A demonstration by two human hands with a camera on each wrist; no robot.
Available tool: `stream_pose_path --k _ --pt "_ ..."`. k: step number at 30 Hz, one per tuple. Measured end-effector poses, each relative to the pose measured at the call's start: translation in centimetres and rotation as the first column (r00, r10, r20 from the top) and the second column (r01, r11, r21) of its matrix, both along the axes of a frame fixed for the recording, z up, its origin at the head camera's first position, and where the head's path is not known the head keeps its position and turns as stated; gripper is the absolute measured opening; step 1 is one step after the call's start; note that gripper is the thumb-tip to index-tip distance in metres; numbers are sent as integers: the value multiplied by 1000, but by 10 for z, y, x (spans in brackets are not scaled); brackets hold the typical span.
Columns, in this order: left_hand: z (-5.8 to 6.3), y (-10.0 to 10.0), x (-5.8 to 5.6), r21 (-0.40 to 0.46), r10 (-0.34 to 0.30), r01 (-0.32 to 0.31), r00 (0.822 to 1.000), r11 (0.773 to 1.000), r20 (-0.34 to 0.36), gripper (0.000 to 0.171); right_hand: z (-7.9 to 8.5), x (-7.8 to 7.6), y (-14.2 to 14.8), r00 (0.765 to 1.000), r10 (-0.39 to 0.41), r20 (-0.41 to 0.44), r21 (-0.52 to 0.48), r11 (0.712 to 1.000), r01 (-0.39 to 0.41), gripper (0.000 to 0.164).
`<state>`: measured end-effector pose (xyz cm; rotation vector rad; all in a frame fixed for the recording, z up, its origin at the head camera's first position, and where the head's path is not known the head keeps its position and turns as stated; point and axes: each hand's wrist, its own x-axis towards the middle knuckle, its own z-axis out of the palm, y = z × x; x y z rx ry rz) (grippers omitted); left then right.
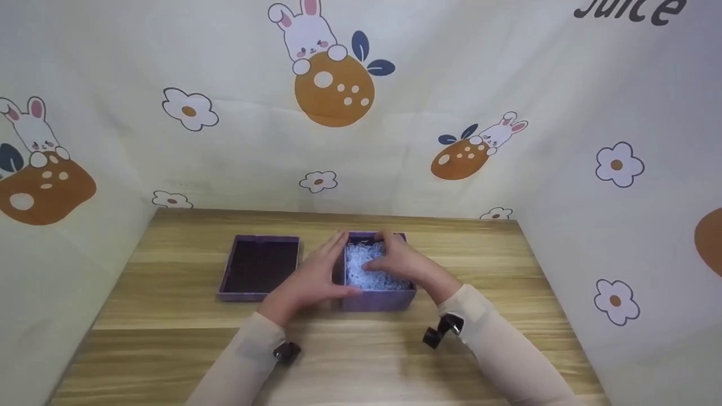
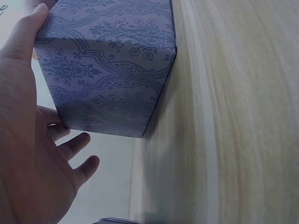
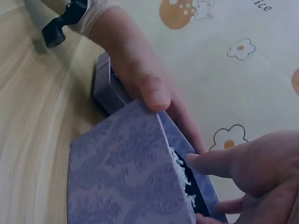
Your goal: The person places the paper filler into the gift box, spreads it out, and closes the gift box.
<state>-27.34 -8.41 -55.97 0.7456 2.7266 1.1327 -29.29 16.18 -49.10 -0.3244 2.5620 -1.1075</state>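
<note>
A purple patterned box [image 1: 379, 301] stands without a cover on the wooden table, filled with pale blue-white shredded paper [image 1: 361, 270]. My left hand [image 1: 316, 276] holds the box at its left side, thumb on the near rim and fingers along the far part. In the left wrist view, the left hand [image 2: 32, 140] has its lower fingers spread off the box wall [image 2: 107, 88]. My right hand [image 1: 409, 262] reaches over the right side into the box. In the right wrist view, the right hand's thumb [image 3: 215, 164] is at the shreds, apart from the other fingers, whose tips are partly hidden.
Left of the box lies a shallow purple lid [image 1: 262, 268], its dark inside facing up. A light cloth [image 1: 237, 152] printed with rabbits, oranges and flowers hangs behind and at both sides of the wooden table [image 1: 338, 361]. Black camera mounts sit on both wrists.
</note>
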Motion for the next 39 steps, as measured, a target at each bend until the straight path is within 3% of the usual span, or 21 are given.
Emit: stream_pose_path --k 5,13,18,23,26,29,34,39 --pt "0 1 -1 -5 -9 9 1000 1000 2 138 -10 -1 -6 999 -7 39 61 998 5 82" --pt "-1 -1 -3 -19 -13 13 1000 1000 -16 138 -39 -13 -16 999 2 -48 222 975 8 85" --pt "0 -1 -1 -3 -11 10 1000 1000 -9 136 -19 2 -19 993 22 -120 224 975 6 75" --pt "-1 -2 -1 9 -17 17 1000 1000 -3 137 -7 8 -14 977 103 -189 84 993 -88 51" --pt "-1 -4 -2 20 -15 15 1000 1000 -23 137 -8 2 -12 970 207 -128 -35 976 -213 43" --pt "-1 -4 -3 13 -19 20 999 1000 -37 137 -15 -6 -10 965 259 -40 -77 962 -262 42" --pt "-3 -1 -2 6 -31 31 999 1000 -25 139 -22 -15 -10 972 226 62 15 974 -227 48" --pt "-3 0 -2 -3 -25 25 1000 1000 -15 138 -26 -17 -15 961 270 56 101 956 -275 60"
